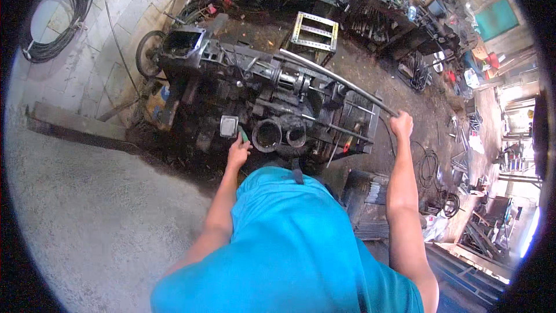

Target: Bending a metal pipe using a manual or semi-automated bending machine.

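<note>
My right hand is closed round the near right end of a long metal pipe. The pipe slants across the far side of a dark, greasy machine, up to the left. At the machine's near side my left hand is closed round a short green handle; what the handle belongs to is not clear. Just beyond it sits a small square pale metal piece. To the right of that hand are a large round ring-like opening and a smaller round one.
A yellowish metal step frame stands behind the machine. A coiled black hose hangs on the block wall at left. Cluttered metal racks fill the back right. Cables and metal scraps lie on the floor at right.
</note>
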A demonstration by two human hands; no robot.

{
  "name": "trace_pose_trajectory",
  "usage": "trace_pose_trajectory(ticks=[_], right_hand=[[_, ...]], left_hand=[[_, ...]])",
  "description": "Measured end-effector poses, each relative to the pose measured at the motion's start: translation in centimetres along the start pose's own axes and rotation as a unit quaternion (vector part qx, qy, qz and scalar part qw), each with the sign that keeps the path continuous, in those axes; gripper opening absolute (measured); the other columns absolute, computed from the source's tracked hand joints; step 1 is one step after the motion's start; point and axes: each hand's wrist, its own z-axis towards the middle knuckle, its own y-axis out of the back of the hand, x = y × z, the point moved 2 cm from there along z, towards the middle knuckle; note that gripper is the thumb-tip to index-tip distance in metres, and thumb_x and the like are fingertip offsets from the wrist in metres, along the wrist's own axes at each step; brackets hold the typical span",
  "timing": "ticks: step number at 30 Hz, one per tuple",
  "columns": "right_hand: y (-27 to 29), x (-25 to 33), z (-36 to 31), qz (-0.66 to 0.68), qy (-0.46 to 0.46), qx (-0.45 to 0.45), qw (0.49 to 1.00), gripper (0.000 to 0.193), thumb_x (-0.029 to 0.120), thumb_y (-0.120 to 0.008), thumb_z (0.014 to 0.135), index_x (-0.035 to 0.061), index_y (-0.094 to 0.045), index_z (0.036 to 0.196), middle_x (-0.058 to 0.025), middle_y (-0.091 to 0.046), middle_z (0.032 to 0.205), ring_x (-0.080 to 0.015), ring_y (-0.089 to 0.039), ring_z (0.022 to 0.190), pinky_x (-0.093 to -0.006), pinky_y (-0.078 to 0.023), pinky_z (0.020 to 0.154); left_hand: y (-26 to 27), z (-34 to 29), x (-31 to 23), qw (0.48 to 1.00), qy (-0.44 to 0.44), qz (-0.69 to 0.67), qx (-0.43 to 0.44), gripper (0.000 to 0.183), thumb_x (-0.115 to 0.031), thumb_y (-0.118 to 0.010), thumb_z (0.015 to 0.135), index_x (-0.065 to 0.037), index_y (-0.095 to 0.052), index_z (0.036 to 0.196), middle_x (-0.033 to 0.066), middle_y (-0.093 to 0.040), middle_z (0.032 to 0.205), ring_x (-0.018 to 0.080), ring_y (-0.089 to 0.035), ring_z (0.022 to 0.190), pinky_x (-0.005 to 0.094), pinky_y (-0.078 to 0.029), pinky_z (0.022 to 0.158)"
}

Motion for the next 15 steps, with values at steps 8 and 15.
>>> trace_pose_trajectory(ticks=[8, 15], right_hand=[[0.3, 0.5, -0.2, -0.019, -0.016, -0.014, 1.0, 0.042, 0.018, -0.058, 0.07, 0.0131, -0.067, 0.111, -0.0235, -0.064, 0.101, -0.0388, -0.062, 0.097, -0.0443, -0.049, 0.086], [-0.4, -0.3, -0.2, -0.02, -0.015, -0.002, 1.0, 0.039, 0.019, -0.056, 0.07, 0.0103, -0.068, 0.106, -0.024, -0.063, 0.102, -0.0384, -0.061, 0.099, -0.0439, -0.048, 0.087]], left_hand=[[-0.4, -1.6, -2.4, 0.998, 0.041, 0.033, 0.025, 0.061, -0.009, -0.053, 0.091, -0.002, -0.024, 0.144, 0.0092, -0.061, 0.106, 0.0156, -0.062, 0.081, 0.0265, -0.049, 0.062], [-0.4, -1.3, -1.7, 0.999, 0.018, 0.026, 0.026, 0.062, -0.01, -0.053, 0.091, -0.004, -0.024, 0.145, 0.0101, -0.061, 0.102, 0.016, -0.062, 0.081, 0.027, -0.05, 0.062]])
